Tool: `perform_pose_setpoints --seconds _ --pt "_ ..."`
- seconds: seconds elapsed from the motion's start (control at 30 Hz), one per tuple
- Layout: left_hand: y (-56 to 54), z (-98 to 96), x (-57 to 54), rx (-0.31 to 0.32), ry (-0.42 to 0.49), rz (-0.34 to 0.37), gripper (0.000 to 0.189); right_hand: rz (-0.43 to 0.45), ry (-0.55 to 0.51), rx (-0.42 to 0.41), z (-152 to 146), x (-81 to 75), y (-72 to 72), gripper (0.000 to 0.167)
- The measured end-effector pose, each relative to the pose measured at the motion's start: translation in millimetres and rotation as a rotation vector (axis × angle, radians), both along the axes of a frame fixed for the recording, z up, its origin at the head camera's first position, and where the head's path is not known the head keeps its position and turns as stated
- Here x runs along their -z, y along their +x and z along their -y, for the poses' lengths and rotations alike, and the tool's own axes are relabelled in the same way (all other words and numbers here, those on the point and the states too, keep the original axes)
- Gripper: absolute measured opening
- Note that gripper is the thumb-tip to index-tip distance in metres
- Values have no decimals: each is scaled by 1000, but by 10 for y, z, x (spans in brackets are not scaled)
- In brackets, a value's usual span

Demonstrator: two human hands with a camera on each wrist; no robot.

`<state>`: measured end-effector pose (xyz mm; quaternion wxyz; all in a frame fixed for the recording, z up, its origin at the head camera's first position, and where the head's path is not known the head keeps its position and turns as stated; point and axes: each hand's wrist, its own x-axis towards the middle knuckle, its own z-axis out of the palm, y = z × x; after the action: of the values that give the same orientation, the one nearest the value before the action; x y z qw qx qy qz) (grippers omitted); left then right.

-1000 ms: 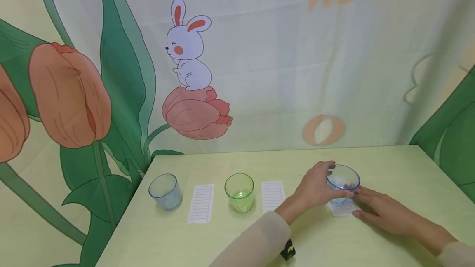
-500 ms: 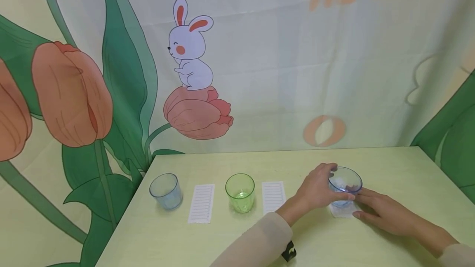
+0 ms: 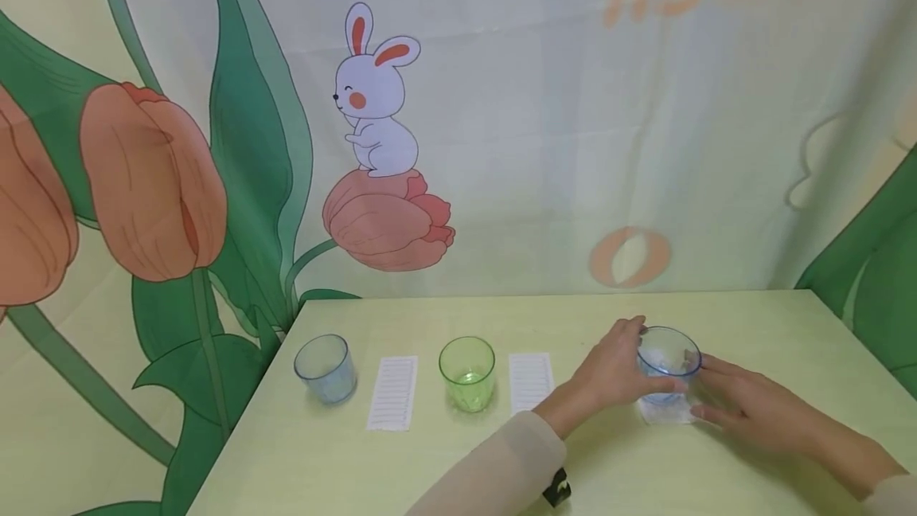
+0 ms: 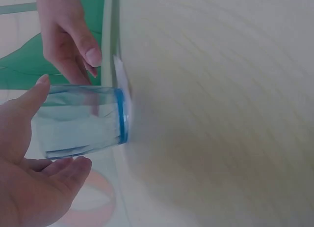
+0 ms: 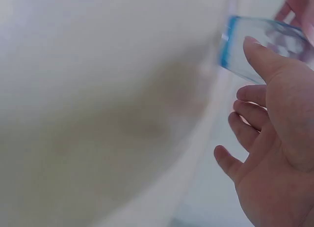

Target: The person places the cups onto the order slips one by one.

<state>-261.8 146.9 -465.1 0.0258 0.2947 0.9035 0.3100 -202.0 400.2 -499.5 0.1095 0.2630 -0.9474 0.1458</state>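
Note:
At the right of the table a clear blue-tinted cup (image 3: 669, 355) stands upright on a white paper slip (image 3: 668, 416). My left hand (image 3: 609, 365) holds the cup from its left side, thumb at the front and fingers at the back near the rim. The left wrist view shows the cup (image 4: 81, 119) between that thumb and fingers, its thick blue base down at the paper, one edge of which tilts up off the table. On the cup's other side my right hand (image 3: 759, 404) has its fingers extended and spread. In the right wrist view its thumb (image 5: 265, 57) overlaps the cup.
A green cup (image 3: 467, 377) stands mid-table, and another blue-tinted cup (image 3: 325, 371) is at the left. Two printed paper strips (image 3: 392, 393) (image 3: 530, 381) lie beside them. A small black object (image 3: 557, 487) shows by the left sleeve. A printed curtain (image 3: 530, 142) hangs behind the table.
My right hand has shifted slightly right, its thumb drawing off the paper slip's edge. The left hand keeps its hold on the cup. The head view has turned slightly.

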Motion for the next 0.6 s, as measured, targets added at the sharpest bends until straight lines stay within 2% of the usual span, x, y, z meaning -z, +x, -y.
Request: perform_pose_setpoints --seconds 0.1,0.3,0.5,0.6 --pt "-8 79 -77 11 -17 10 112 -7 2 23 -70 -161 16 70" --pt "-23 401 -317 82 -59 -7 113 -53 -14 56 -79 -470 49 79" --pt "5 814 -533 138 -48 -54 112 -121 -26 24 94 -693 99 85" --pt "30 1018 -635 141 -37 -71 110 -135 -61 18 233 -764 136 86"
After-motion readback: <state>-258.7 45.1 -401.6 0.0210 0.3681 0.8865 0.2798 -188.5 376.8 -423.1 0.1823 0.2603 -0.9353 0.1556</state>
